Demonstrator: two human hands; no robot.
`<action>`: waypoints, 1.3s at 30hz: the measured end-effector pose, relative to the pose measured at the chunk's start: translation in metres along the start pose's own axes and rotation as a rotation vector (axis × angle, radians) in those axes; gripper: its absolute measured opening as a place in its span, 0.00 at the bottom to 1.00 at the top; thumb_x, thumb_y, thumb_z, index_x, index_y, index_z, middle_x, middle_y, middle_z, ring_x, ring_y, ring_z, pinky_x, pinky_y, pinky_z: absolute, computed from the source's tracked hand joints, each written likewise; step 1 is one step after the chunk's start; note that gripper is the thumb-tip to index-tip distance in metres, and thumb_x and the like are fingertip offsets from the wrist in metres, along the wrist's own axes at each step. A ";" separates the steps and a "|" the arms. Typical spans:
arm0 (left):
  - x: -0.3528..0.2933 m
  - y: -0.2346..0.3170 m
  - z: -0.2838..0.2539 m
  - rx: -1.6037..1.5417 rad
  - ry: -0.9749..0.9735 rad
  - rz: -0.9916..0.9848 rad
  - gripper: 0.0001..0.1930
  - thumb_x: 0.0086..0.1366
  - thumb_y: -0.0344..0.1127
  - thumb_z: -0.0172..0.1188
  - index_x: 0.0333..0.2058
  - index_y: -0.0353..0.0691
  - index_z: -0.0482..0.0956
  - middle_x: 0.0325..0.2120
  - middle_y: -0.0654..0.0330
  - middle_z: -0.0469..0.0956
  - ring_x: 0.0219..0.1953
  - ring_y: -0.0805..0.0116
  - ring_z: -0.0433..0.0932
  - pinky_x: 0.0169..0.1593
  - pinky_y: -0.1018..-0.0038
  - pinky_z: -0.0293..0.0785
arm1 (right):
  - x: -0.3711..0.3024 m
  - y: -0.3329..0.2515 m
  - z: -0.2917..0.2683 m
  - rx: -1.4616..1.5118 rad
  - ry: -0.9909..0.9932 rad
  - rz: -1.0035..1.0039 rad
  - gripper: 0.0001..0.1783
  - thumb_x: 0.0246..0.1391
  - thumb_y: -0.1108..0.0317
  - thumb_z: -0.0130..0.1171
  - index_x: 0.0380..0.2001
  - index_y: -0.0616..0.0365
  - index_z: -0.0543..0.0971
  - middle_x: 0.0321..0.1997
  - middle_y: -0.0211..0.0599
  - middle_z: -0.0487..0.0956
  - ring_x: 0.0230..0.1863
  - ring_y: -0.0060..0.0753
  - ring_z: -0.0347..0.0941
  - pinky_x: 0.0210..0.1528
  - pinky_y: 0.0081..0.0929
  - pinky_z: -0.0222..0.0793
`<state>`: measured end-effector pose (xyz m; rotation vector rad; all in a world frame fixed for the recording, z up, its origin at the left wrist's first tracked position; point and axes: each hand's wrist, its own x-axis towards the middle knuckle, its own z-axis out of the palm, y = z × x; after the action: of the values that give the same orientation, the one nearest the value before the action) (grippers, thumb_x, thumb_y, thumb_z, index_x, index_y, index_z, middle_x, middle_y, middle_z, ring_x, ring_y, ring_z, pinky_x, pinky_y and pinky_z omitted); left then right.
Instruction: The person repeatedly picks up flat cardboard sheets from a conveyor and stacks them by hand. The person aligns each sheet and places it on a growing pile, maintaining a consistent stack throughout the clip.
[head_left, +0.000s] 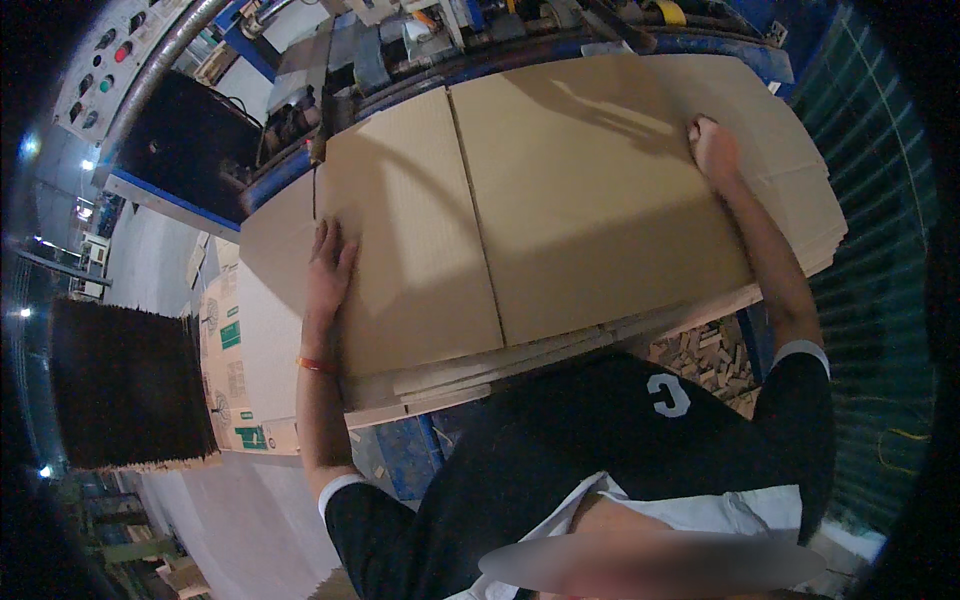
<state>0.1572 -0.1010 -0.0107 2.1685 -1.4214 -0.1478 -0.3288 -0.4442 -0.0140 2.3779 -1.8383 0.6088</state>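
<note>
A large brown cardboard sheet (590, 190) lies flat in front of me, with a dark crease or slot line running across it from far to near. My left hand (332, 270) rests along its left edge, fingers stretched out and apart. At the far right edge of the sheet is my right hand (713, 152), its fingers curled in at the cardboard's border. More cardboard sheets (790, 190) are stacked underneath and stick out on the right and along the near side. What the right fingertips touch is partly hidden.
A blue-framed machine (400, 75) with belts and rollers runs along the far side. A control panel (110, 60) with buttons stands far left. Printed cardboard (230, 370) and a dark stack (130, 385) lie left. Scraps (705, 360) show below; a green corrugated wall (870, 250) bounds the right.
</note>
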 end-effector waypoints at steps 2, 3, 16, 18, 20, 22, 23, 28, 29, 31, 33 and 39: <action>-0.012 0.015 -0.005 0.259 0.022 0.020 0.33 0.62 0.47 0.52 0.61 0.37 0.54 0.62 0.44 0.50 0.65 0.51 0.46 0.64 0.60 0.47 | -0.016 -0.004 -0.016 0.088 0.047 -0.019 0.18 0.51 0.63 0.53 0.46 0.54 0.73 0.49 0.51 0.72 0.50 0.53 0.68 0.50 0.40 0.65; -0.019 0.025 -0.006 0.402 -0.008 -0.039 0.35 0.62 0.48 0.52 0.62 0.38 0.52 0.63 0.44 0.48 0.66 0.50 0.43 0.65 0.57 0.44 | -0.029 -0.001 -0.030 0.173 0.024 -0.092 0.24 0.50 0.62 0.55 0.52 0.53 0.69 0.55 0.49 0.67 0.55 0.53 0.63 0.55 0.39 0.60; -0.080 0.076 0.005 0.264 0.008 0.649 0.45 0.43 0.39 0.67 0.60 0.38 0.54 0.59 0.48 0.57 0.61 0.47 0.56 0.63 0.50 0.49 | -0.123 0.005 -0.081 0.098 -0.455 -0.555 0.56 0.18 0.45 0.72 0.58 0.49 0.64 0.68 0.37 0.52 0.69 0.48 0.42 0.67 0.52 0.36; -0.059 0.073 0.010 0.136 0.086 0.610 0.44 0.44 0.35 0.66 0.60 0.37 0.54 0.59 0.48 0.58 0.60 0.47 0.57 0.62 0.51 0.51 | -0.104 0.004 -0.071 0.085 -0.437 -0.586 0.55 0.20 0.45 0.71 0.58 0.49 0.64 0.68 0.38 0.52 0.69 0.49 0.43 0.67 0.52 0.37; -0.036 0.071 0.012 0.105 0.154 0.608 0.44 0.42 0.31 0.66 0.59 0.36 0.54 0.58 0.48 0.58 0.59 0.48 0.59 0.61 0.57 0.56 | -0.081 -0.002 -0.059 0.067 -0.378 -0.667 0.53 0.23 0.44 0.69 0.58 0.49 0.64 0.68 0.39 0.52 0.68 0.50 0.43 0.66 0.51 0.38; -0.010 0.069 0.015 0.099 0.191 0.591 0.43 0.44 0.31 0.65 0.60 0.36 0.54 0.58 0.48 0.59 0.59 0.48 0.59 0.61 0.58 0.57 | -0.057 -0.012 -0.046 0.052 -0.400 -0.594 0.52 0.26 0.43 0.68 0.59 0.49 0.64 0.68 0.39 0.53 0.68 0.48 0.44 0.67 0.51 0.37; 0.003 0.068 0.017 0.094 0.201 0.569 0.43 0.44 0.31 0.65 0.60 0.36 0.54 0.58 0.48 0.59 0.59 0.48 0.59 0.60 0.58 0.57 | -0.046 -0.018 -0.038 0.081 -0.387 -0.592 0.51 0.28 0.42 0.67 0.59 0.48 0.64 0.67 0.40 0.54 0.68 0.47 0.44 0.67 0.51 0.36; 0.060 0.068 0.045 0.165 0.289 0.647 0.37 0.51 0.34 0.62 0.59 0.36 0.55 0.53 0.47 0.64 0.55 0.47 0.62 0.58 0.61 0.59 | 0.011 -0.025 -0.015 0.114 -0.345 -0.581 0.45 0.38 0.43 0.63 0.60 0.47 0.62 0.65 0.42 0.59 0.68 0.43 0.46 0.67 0.51 0.36; 0.071 0.068 0.047 0.200 0.305 0.642 0.35 0.54 0.36 0.60 0.59 0.36 0.56 0.52 0.46 0.65 0.54 0.46 0.64 0.57 0.62 0.60 | 0.019 -0.028 -0.011 0.075 -0.326 -0.563 0.44 0.40 0.43 0.62 0.60 0.46 0.62 0.64 0.43 0.61 0.68 0.43 0.47 0.66 0.52 0.37; 0.091 0.068 0.048 0.226 0.295 0.577 0.36 0.55 0.38 0.60 0.60 0.36 0.54 0.53 0.46 0.63 0.56 0.47 0.61 0.59 0.59 0.58 | 0.029 -0.036 -0.004 0.058 -0.334 -0.463 0.41 0.44 0.47 0.60 0.61 0.48 0.61 0.65 0.44 0.58 0.68 0.43 0.47 0.66 0.51 0.38; 0.107 0.072 0.047 0.337 0.326 0.416 0.38 0.55 0.41 0.59 0.61 0.38 0.52 0.55 0.48 0.61 0.58 0.49 0.58 0.60 0.54 0.54 | 0.032 -0.049 0.000 0.014 -0.263 -0.399 0.39 0.46 0.49 0.59 0.61 0.49 0.61 0.66 0.44 0.54 0.68 0.43 0.48 0.66 0.51 0.40; 0.073 0.075 0.032 0.317 0.314 0.232 0.44 0.54 0.49 0.61 0.63 0.41 0.47 0.61 0.47 0.52 0.64 0.51 0.49 0.61 0.44 0.45 | -0.015 -0.045 -0.030 0.026 -0.126 -0.532 0.36 0.47 0.58 0.58 0.59 0.55 0.62 0.68 0.44 0.49 0.67 0.50 0.48 0.66 0.45 0.44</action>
<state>0.1158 -0.1996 0.0128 2.1239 -1.5741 0.5116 -0.2973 -0.4094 0.0165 2.8061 -1.1417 0.4303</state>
